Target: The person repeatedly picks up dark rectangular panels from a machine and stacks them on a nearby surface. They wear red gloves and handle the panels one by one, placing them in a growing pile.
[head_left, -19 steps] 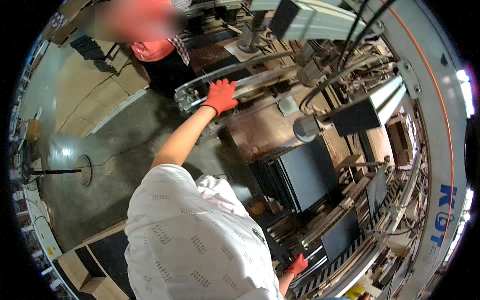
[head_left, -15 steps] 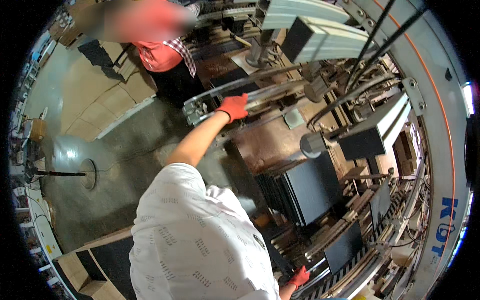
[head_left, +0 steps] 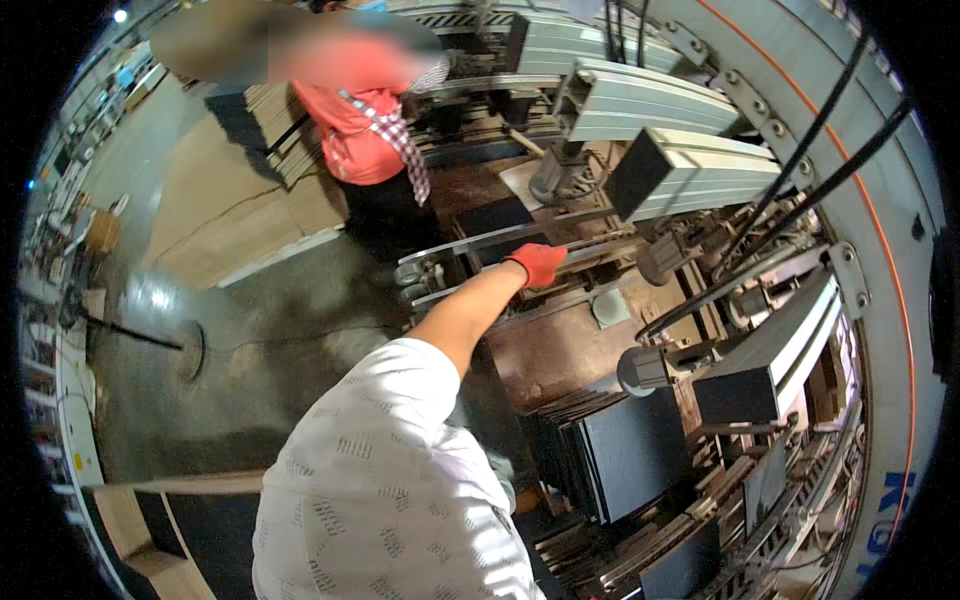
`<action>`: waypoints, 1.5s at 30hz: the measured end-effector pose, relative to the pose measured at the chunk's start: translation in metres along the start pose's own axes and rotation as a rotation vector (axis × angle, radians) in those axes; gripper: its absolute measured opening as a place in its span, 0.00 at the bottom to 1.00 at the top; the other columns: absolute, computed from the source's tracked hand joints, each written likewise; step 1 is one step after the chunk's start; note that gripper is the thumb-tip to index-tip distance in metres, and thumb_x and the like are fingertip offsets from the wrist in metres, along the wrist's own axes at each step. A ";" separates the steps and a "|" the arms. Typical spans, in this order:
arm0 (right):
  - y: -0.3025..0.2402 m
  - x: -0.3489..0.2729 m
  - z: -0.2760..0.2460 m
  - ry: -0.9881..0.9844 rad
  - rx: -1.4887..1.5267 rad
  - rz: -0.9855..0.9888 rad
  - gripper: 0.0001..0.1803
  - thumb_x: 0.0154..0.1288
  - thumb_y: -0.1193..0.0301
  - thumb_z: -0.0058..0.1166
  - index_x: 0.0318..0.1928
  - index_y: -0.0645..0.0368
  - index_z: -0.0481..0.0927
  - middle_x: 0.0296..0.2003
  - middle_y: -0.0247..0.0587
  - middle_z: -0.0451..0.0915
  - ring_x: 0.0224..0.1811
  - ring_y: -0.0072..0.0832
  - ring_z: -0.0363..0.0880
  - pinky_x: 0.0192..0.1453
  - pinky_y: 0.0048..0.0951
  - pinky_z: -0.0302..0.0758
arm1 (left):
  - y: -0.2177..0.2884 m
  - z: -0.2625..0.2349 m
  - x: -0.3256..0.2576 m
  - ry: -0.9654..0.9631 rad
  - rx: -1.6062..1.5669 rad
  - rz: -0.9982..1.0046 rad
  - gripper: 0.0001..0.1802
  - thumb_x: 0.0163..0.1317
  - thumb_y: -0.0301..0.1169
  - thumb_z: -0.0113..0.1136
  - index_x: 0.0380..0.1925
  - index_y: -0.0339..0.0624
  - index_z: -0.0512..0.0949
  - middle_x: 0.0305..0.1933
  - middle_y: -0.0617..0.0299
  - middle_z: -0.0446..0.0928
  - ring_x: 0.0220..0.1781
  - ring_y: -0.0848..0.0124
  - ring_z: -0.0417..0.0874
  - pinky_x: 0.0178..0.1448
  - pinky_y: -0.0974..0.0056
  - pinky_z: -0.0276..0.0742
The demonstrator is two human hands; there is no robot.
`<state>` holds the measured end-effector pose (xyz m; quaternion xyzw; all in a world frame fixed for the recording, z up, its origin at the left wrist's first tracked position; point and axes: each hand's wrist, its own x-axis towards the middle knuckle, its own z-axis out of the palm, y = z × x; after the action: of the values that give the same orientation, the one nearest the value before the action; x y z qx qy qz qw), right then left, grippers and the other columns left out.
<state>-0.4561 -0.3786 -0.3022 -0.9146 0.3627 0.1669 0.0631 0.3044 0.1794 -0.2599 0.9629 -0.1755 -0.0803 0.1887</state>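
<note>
My left hand (head_left: 540, 265), in a red glove, reaches out over the metal rails (head_left: 590, 248) of a machine. Its fingers are curled together at the rail, and what they hold, if anything, is hidden. Just beyond the fingers lies a pale square pad (head_left: 610, 309) on a brown metal plate (head_left: 530, 362). Nearer to me, a stack of dark flat boards (head_left: 640, 450) rests beside that plate. Another dark board (head_left: 685, 565) lies lower right on the machine's slatted track. My right hand is outside the picture.
Pale beams with dark ends (head_left: 735, 392) jut from the big grey frame (head_left: 850, 215) at right, with black hoses between. A person in a red top (head_left: 365, 140) stands far left of the machine. Cardboard sheets (head_left: 235, 200) are stacked behind them; a round-based stand (head_left: 190, 350) is at left.
The view has shifted, so the machine sits lower and farther right. My left hand has moved right along the rails. My right hand, seen low by the track earlier, has left the picture.
</note>
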 end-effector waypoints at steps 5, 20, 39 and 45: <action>-0.012 0.004 0.006 0.073 -0.037 0.063 0.22 0.73 0.50 0.49 0.51 0.52 0.85 0.47 0.54 0.86 0.47 0.50 0.84 0.49 0.49 0.79 | 0.027 -0.013 -0.011 0.000 0.022 -0.130 0.32 0.66 0.29 0.59 0.71 0.48 0.68 0.53 0.42 0.83 0.56 0.43 0.85 0.52 0.41 0.82; -0.038 0.020 0.012 0.107 -0.108 0.016 0.21 0.72 0.51 0.50 0.49 0.51 0.85 0.45 0.52 0.86 0.46 0.49 0.84 0.47 0.49 0.79 | 0.023 -0.010 -0.004 -0.007 0.094 -0.064 0.29 0.67 0.37 0.62 0.66 0.42 0.69 0.47 0.42 0.84 0.50 0.41 0.85 0.49 0.40 0.80; -0.047 0.025 0.015 0.124 -0.177 -0.007 0.19 0.72 0.52 0.51 0.48 0.51 0.84 0.42 0.49 0.85 0.44 0.48 0.84 0.45 0.49 0.79 | 0.030 -0.017 -0.008 -0.017 0.043 -0.133 0.27 0.67 0.34 0.61 0.66 0.44 0.70 0.59 0.45 0.82 0.61 0.45 0.83 0.59 0.43 0.81; -0.046 0.022 0.013 0.119 -0.202 -0.027 0.18 0.71 0.52 0.51 0.47 0.50 0.84 0.41 0.49 0.85 0.43 0.48 0.84 0.44 0.49 0.79 | 0.025 -0.016 -0.008 -0.019 0.055 -0.116 0.27 0.68 0.36 0.62 0.65 0.44 0.70 0.55 0.43 0.83 0.57 0.42 0.84 0.56 0.41 0.81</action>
<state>-0.4129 -0.3562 -0.3227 -0.9295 0.3347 0.1473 -0.0488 0.2928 0.1659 -0.2345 0.9755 -0.1233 -0.0953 0.1554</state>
